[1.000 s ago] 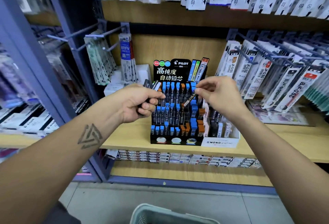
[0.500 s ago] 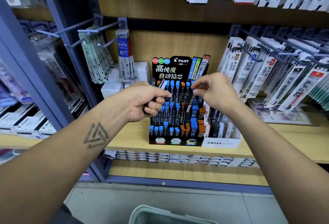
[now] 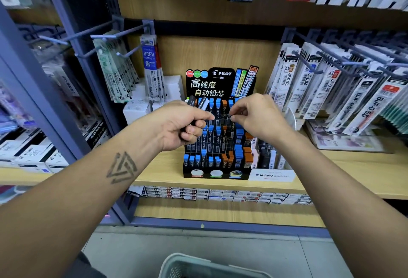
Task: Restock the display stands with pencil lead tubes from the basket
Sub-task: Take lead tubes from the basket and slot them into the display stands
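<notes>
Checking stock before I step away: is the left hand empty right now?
No, the left hand grips a bunch of pencil lead tubes whose tops stick out above its fingers.

Bare forearms, the left forearm (image 3: 92,189) bearing a dark interlocked-triangle tattoo (image 3: 122,168).

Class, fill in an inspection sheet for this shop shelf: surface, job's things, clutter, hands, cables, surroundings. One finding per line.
Surface: wooden shelf carries the black Pilot display stand.
Job's things: stand's slots hold blue- and orange-capped tubes; basket sits at the bottom edge.
Clutter: white Mono box stands beside the stand.
Hands: left hand grips several lead tubes; right hand pinches at the upper rows, its tube hidden.
Cables: nothing seen.
Surroundings: hanging refill packs on pegs.
</notes>
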A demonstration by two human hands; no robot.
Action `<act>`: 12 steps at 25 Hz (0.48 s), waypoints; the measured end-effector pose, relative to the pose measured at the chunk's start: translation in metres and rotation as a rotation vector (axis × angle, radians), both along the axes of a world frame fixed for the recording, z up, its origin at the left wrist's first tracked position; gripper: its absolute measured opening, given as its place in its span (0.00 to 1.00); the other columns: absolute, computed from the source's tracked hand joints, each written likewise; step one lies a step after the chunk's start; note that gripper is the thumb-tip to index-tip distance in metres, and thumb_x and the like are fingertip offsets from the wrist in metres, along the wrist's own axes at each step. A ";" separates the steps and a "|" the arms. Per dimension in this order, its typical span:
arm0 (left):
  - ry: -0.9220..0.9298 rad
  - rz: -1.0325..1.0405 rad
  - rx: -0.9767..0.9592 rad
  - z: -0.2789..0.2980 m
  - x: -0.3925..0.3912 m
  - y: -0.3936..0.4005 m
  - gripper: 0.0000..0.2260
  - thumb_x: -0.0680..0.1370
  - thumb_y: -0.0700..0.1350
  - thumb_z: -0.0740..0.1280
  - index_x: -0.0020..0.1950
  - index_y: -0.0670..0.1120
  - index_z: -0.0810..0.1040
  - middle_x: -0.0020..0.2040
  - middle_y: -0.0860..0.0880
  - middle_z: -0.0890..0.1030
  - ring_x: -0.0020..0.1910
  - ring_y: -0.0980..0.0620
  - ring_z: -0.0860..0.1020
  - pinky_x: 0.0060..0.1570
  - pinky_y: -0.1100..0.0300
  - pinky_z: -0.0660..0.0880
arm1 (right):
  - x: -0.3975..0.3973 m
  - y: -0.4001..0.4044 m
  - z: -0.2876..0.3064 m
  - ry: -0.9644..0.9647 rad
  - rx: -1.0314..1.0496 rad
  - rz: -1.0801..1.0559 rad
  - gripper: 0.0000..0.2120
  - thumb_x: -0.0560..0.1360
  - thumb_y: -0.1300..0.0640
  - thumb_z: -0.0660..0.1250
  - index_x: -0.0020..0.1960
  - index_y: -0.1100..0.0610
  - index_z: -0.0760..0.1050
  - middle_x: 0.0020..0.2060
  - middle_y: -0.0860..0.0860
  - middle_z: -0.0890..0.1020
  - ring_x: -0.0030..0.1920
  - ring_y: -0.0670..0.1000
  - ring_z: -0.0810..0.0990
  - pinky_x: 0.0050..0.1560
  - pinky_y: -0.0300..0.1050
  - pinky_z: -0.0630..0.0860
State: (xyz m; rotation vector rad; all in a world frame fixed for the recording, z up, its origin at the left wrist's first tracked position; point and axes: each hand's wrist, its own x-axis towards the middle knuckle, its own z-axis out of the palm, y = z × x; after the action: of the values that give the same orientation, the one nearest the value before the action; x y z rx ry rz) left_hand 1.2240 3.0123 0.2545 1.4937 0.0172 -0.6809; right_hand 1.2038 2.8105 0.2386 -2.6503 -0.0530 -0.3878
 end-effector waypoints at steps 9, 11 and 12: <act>0.009 -0.010 -0.007 -0.001 0.001 0.000 0.07 0.82 0.38 0.64 0.58 0.39 0.78 0.27 0.52 0.67 0.21 0.59 0.60 0.16 0.68 0.55 | -0.001 0.003 -0.007 0.044 -0.137 0.050 0.04 0.76 0.55 0.73 0.49 0.49 0.85 0.38 0.44 0.81 0.45 0.49 0.80 0.51 0.46 0.79; 0.012 -0.011 -0.011 -0.001 0.001 0.000 0.07 0.82 0.38 0.64 0.58 0.39 0.77 0.27 0.52 0.67 0.21 0.59 0.60 0.16 0.68 0.55 | -0.001 0.005 -0.008 0.060 -0.181 0.047 0.04 0.77 0.55 0.72 0.50 0.48 0.85 0.40 0.45 0.82 0.46 0.50 0.80 0.48 0.44 0.76; 0.013 -0.012 -0.015 -0.001 0.001 0.000 0.07 0.82 0.38 0.64 0.58 0.39 0.77 0.27 0.52 0.67 0.21 0.59 0.60 0.16 0.68 0.55 | -0.001 0.005 -0.009 0.071 -0.195 0.044 0.05 0.77 0.54 0.72 0.51 0.48 0.85 0.42 0.46 0.83 0.47 0.50 0.80 0.49 0.44 0.76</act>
State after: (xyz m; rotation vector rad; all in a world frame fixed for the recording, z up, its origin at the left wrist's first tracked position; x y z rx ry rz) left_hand 1.2251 3.0119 0.2533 1.4762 0.0135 -0.6986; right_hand 1.2023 2.8160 0.2300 -2.8472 -0.1334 -0.2865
